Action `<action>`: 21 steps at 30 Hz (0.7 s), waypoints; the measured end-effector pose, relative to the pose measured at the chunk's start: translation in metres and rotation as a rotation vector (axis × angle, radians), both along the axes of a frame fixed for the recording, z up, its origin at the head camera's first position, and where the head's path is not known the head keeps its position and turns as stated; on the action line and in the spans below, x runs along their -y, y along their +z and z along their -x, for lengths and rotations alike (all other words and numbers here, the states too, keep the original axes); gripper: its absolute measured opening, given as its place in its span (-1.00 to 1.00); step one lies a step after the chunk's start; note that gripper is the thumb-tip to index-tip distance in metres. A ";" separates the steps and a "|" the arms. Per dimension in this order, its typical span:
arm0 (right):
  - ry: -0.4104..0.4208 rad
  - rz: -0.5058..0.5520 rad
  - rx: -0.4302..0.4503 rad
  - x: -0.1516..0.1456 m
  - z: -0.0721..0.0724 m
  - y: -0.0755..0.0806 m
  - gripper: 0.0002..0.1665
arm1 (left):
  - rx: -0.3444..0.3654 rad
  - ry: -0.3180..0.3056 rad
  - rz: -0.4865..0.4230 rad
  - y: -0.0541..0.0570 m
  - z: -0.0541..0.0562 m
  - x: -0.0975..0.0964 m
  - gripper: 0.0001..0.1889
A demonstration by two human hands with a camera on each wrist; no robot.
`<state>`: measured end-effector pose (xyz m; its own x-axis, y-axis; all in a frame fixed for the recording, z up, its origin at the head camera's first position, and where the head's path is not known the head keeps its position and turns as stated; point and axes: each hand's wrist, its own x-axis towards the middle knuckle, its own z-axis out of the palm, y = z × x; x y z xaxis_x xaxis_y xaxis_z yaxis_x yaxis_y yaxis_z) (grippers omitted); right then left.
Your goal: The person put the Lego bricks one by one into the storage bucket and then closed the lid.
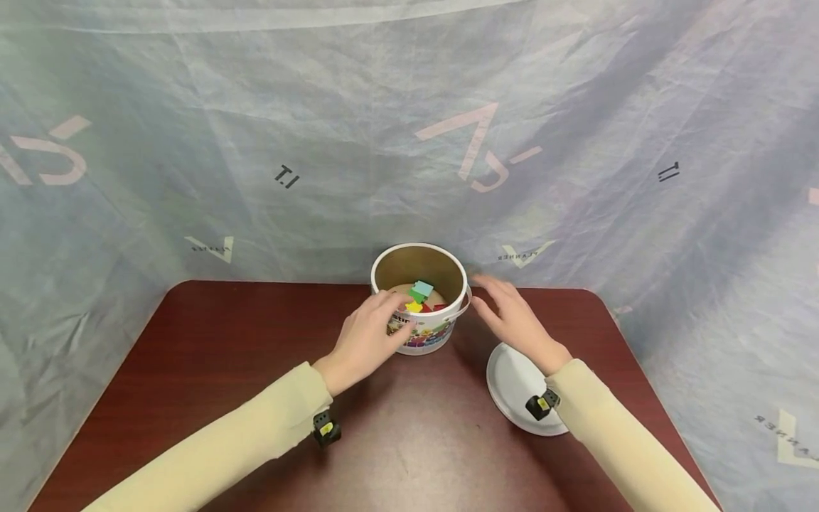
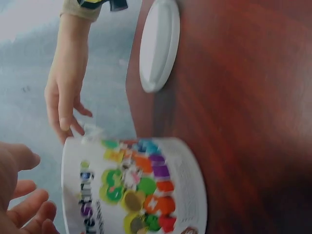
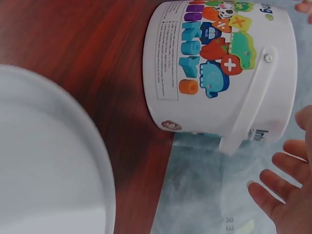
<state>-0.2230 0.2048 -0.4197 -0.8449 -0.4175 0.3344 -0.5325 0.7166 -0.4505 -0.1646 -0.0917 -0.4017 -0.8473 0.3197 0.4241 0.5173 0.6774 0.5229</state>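
A white bucket (image 1: 425, 343) with colourful printed pictures stands upright near the back of the table. Inside it lie a light blue and green piece (image 1: 421, 290), a yellow piece (image 1: 414, 306) and some red pieces (image 1: 439, 308). My left hand (image 1: 366, 336) hovers at the bucket's front left, its fingers loosely bent and apart from the wall in the left wrist view. On the other side my right hand (image 1: 517, 323) is held up beside the rim with fingers spread, holding nothing. The bucket's white handle (image 3: 249, 102) hangs down on the right side.
A round white lid (image 1: 508, 384) lies on the table to the right, partly under my right wrist. The dark red table (image 1: 256, 334) ends at a grey printed curtain (image 1: 358, 142) close behind the bucket.
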 end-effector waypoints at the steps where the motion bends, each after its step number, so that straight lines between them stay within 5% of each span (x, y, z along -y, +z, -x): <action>1: 0.001 0.002 -0.010 -0.003 -0.003 0.000 -0.45 | 0.002 -0.010 0.000 -0.001 -0.003 -0.002 -0.63; 9: -0.020 0.014 -0.038 -0.036 -0.026 -0.002 -0.57 | 0.076 -0.082 0.001 -0.015 -0.021 -0.024 -0.67; 21: -0.088 0.011 -0.010 -0.076 -0.052 -0.015 -0.66 | 0.138 -0.162 0.022 -0.049 -0.030 -0.059 -0.73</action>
